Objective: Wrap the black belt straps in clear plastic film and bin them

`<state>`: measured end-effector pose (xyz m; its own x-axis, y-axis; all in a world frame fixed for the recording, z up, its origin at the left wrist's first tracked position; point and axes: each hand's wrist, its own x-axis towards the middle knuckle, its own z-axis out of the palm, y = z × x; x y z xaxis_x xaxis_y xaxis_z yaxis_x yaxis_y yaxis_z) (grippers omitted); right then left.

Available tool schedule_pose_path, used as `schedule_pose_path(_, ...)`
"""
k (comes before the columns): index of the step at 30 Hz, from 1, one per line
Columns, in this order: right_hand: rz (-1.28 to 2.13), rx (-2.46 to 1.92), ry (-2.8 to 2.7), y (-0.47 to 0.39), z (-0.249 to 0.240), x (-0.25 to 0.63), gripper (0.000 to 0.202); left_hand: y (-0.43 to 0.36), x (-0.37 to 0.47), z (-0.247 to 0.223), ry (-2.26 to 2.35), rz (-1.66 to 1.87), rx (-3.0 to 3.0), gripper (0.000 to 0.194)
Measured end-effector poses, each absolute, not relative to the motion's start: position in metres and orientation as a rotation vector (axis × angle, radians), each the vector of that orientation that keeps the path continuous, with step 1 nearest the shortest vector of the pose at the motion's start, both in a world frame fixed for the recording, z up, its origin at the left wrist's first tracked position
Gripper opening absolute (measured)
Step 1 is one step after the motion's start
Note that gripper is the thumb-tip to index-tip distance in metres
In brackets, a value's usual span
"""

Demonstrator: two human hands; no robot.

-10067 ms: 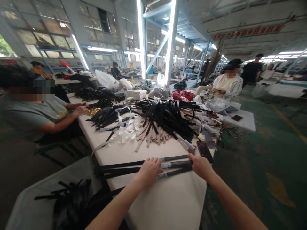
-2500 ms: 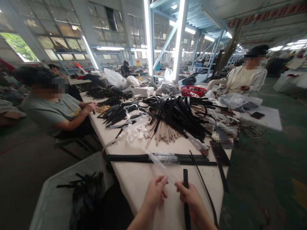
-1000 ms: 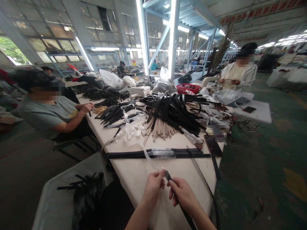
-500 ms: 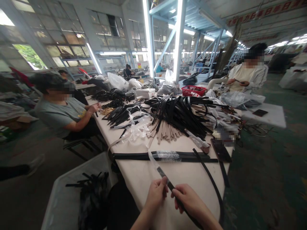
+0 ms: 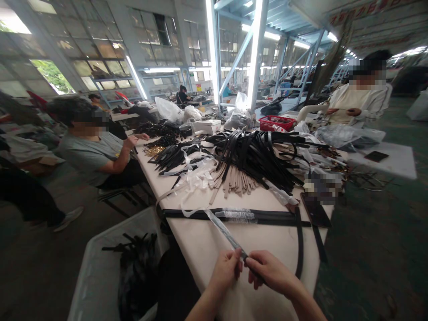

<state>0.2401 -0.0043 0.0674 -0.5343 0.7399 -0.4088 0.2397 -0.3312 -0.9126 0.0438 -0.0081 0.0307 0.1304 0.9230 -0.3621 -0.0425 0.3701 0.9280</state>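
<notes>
Above the worktop [image 5: 197, 240], a black strap [image 5: 245, 256] is pinched by the right hand [image 5: 267, 269] and clear film [image 5: 223, 228], seemingly around its end, by the left hand [image 5: 228, 269], where creases could be caused by uneven pulling.

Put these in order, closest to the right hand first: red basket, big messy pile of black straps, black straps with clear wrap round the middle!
From the right hand, in the head view:
1. Wrapped black straps: just ahead, lying across the table.
2. Big strap pile: farther ahead.
3. Red basket: behind the pile.
</notes>
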Motion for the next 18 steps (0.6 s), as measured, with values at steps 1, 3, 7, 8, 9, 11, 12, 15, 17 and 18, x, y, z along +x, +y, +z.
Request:
schedule_pose_path(1,1.911,-1.254,-1.591,-0.002,0.070,0.245,0.030,-0.004,0.040,0.033,1.263,0.946,0.907,0.068)
schedule_pose_path(3,1.873,-1.274,-1.676,0.001,0.073,0.257,0.023,0.004,0.032,0.037,1.312,1.068,0.845,0.066)
schedule_pose_path(7,1.731,-1.353,-1.731,0.009,0.071,0.258,0.028,0.008,0.037,0.035,1.246,0.965,0.871,0.066)
schedule_pose_path(8,1.714,-1.354,-1.740,0.012,0.070,0.256,0.030,0.007,0.043,0.033,1.214,0.904,0.893,0.067)
schedule_pose_path(9,1.711,-1.349,-1.756,0.014,0.069,0.254,0.031,0.005,0.049,0.031,1.190,0.860,0.907,0.068)
schedule_pose_path(11,1.722,-1.341,-1.795,0.017,0.068,0.255,0.030,0.003,0.056,0.029,1.181,0.859,0.904,0.067)
schedule_pose_path(12,1.739,-1.346,-1.805,0.018,0.067,0.259,0.027,0.002,0.058,0.029,1.195,0.896,0.890,0.066)
schedule_pose_path(15,1.839,-1.381,-1.769,0.016,0.065,0.273,0.020,0.002,0.059,0.032,1.246,0.977,0.850,0.065)
schedule_pose_path(17,1.887,-1.376,-1.731,0.016,0.065,0.276,0.022,0.001,0.065,0.032,1.223,0.900,0.873,0.066)
schedule_pose_path(18,1.896,-1.354,-1.727,0.015,0.065,0.277,0.025,0.000,0.070,0.032,1.196,0.844,0.892,0.066)
